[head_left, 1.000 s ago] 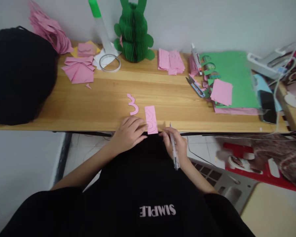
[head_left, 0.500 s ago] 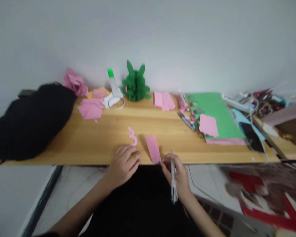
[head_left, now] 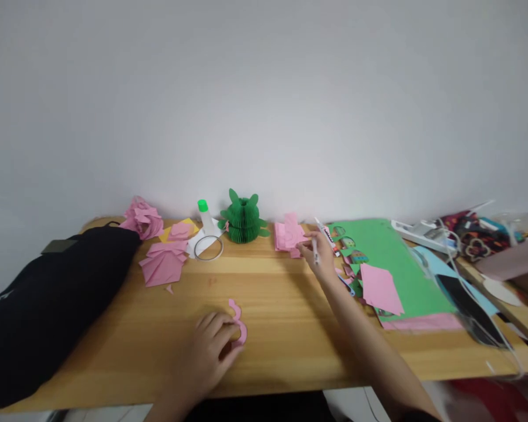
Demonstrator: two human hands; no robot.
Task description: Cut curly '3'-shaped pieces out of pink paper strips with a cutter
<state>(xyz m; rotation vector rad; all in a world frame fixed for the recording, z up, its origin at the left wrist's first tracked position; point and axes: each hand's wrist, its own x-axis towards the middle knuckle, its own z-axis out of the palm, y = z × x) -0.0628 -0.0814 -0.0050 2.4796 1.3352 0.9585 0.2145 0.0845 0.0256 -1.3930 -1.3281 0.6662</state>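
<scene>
My left hand (head_left: 209,349) rests low on the table with curled fingers. Its fingertips and thumb close on the edge of a pink paper cutout (head_left: 242,329) shaped like a 3. Farther off, my right hand (head_left: 320,253) reaches to a pile of pink paper pieces (head_left: 286,234) near the wall. A slim white pen (head_left: 315,251) is tucked in that hand. Its fingertips touch a pink piece on the pile; whether they grip it is hard to tell.
At the back stand a green honeycomb paper figure (head_left: 243,221) and a glue stick (head_left: 206,217). Folded pink paper (head_left: 165,264) and a black cloth item (head_left: 70,310) lie left. Green sheets (head_left: 391,264), pink squares (head_left: 381,287), a marker (head_left: 330,239) and a phone (head_left: 469,308) lie right.
My right hand has gone from the table's near edge to the pink pile, still with the pen. The pink strip has left its spot up front. My left fingers now touch the 3.
</scene>
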